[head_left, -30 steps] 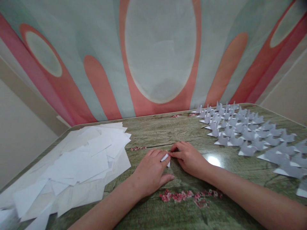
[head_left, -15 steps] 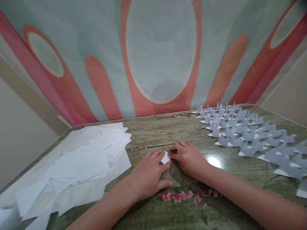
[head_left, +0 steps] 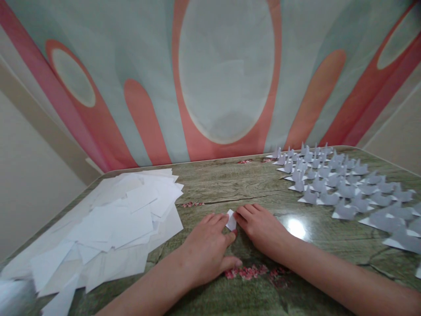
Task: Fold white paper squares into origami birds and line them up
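A small folded piece of white paper (head_left: 231, 220) lies on the table between my two hands. My left hand (head_left: 210, 243) holds its left side and lower edge down with the fingertips, while the thumb sticks out toward the right, off the paper. From the right, my right hand (head_left: 259, 224) presses bent fingers onto the paper's right edge; its thumb is mostly hidden. Fingers cover parts of the paper, so its full outline cannot be made out.
Loose white paper sheets (head_left: 112, 228) are heaped on the left of the wood-patterned table (head_left: 223, 184). On the right stand rows of several folded white paper birds (head_left: 345, 188). Behind the table hangs a red and grey-green patterned backdrop (head_left: 226, 74).
My right fingers have come down and closer together at the paper's right edge. The folded paper is turned slightly and shows more of its face. The whole view has shifted a little.
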The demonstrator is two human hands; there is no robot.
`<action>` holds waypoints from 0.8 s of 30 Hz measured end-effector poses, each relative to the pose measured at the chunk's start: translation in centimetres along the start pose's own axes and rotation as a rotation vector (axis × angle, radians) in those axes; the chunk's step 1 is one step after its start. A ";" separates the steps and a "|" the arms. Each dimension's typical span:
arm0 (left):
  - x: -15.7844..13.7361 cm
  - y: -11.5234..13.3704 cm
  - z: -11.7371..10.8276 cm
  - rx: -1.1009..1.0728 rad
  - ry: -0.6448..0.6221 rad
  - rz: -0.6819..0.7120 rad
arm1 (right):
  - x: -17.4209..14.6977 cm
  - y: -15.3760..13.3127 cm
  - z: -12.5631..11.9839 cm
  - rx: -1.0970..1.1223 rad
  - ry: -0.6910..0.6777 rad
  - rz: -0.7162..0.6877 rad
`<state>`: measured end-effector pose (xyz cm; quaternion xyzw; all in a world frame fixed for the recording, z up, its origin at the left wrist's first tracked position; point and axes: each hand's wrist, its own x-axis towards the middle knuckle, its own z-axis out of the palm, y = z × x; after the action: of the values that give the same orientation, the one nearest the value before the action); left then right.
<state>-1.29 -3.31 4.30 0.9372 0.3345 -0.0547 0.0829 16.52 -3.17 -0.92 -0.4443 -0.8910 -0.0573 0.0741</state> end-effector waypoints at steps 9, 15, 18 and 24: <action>0.0 -0.1 -0.2 0.008 -0.008 0.016 | -1.2 0.4 -1.3 0.178 -0.060 -0.017; -0.2 -0.2 -0.6 -0.028 -0.046 0.014 | -1.1 2.0 -0.8 0.331 -0.050 -0.074; -0.3 -0.4 -0.4 -0.078 -0.063 -0.010 | -0.6 2.7 0.7 0.437 0.068 -0.019; 0.9 -1.6 1.5 -0.174 0.122 0.070 | 0.5 3.7 2.6 0.673 0.310 0.172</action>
<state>-1.72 -1.84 2.51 0.9391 0.3095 0.0347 0.1452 18.97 -0.19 -3.22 -0.4545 -0.7975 0.1787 0.3543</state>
